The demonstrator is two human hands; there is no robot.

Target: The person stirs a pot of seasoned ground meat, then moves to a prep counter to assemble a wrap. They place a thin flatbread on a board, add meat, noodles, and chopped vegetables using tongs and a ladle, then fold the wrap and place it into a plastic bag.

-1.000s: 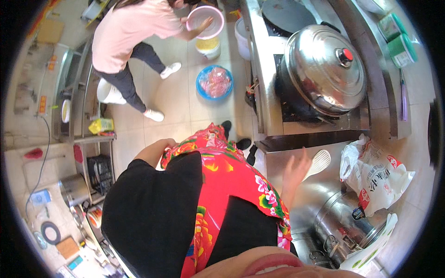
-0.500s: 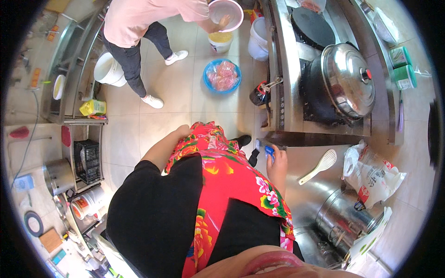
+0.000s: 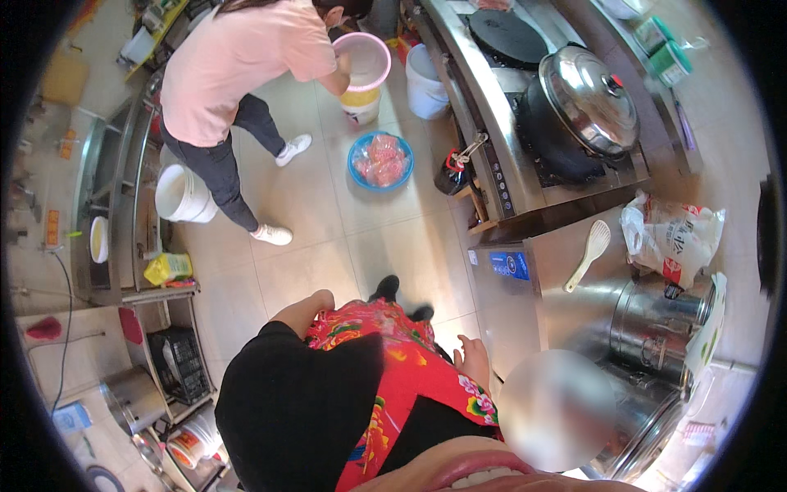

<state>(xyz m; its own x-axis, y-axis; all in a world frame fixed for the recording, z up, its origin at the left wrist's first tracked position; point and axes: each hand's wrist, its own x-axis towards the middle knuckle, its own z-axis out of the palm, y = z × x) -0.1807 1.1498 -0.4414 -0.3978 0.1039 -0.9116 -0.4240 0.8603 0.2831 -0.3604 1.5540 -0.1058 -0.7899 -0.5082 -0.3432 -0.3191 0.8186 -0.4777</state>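
My right hand (image 3: 473, 361) hangs beside my red flowered apron (image 3: 414, 365) with its fingers apart and nothing in them. It is close to the steel cabinet (image 3: 504, 307), which bears a blue label on its corner. My left hand (image 3: 323, 302) is at the apron's far left edge, and its fingers are hidden by the cloth. On the cabinet top lie a pale slotted rice paddle (image 3: 589, 256) and a white plastic bag (image 3: 676, 238). Large steel pots (image 3: 660, 328) stand just behind them.
A co-worker in a pink shirt (image 3: 225, 78) tilts a pink-rimmed basin (image 3: 363, 61) over a bucket (image 3: 361, 107). A blue tub (image 3: 357, 176) with bagged pink contents sits on the floor. Right of it, a lidded pot (image 3: 586, 107) stands on the stove. Shelving (image 3: 176, 307) lines the left side.
My right hand has left the blue label on the cabinet and dropped nearer the apron. The view has shifted, and the co-worker bends lower with the basin tilted further.
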